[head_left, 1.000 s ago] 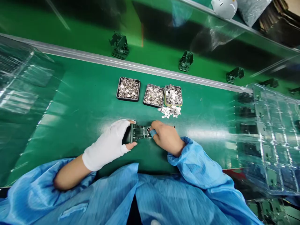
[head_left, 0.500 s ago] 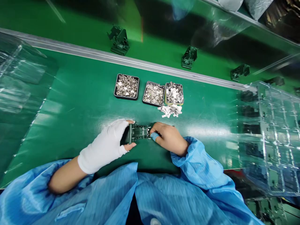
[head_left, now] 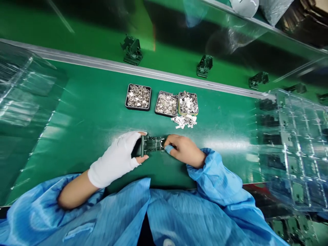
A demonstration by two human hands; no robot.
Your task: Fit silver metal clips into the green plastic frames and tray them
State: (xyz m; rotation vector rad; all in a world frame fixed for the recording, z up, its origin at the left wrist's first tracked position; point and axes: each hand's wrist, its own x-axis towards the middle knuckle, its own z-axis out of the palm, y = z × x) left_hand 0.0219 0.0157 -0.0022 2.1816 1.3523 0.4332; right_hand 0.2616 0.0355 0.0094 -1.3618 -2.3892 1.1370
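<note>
My left hand point(head_left: 119, 155), in a white glove with bare fingertips, grips the wide end of a dark green plastic housing point(head_left: 153, 144) between thumb and fingers. My right hand point(head_left: 183, 148) is closed at the housing's other end, with blue tape around one finger. Small shiny metal bits show at that end, close to the right fingertips. Whatever those fingertips pinch is hidden. Beyond the hands, a heap of small flat metal pieces point(head_left: 183, 121) lies on the green mat point(head_left: 99, 112).
Three trays of small metal parts stand ahead: a left tray point(head_left: 138, 108), a middle tray point(head_left: 166, 113) and a right tray point(head_left: 196, 108). Similar dark housings point(head_left: 205, 66) stand behind a metal rail point(head_left: 159, 73). Clear plastic trays point(head_left: 289, 150) flank me on both sides.
The view has shifted slightly. Both hands stay at the same housing, and the right fingertips look drawn back a very little from its end.
</note>
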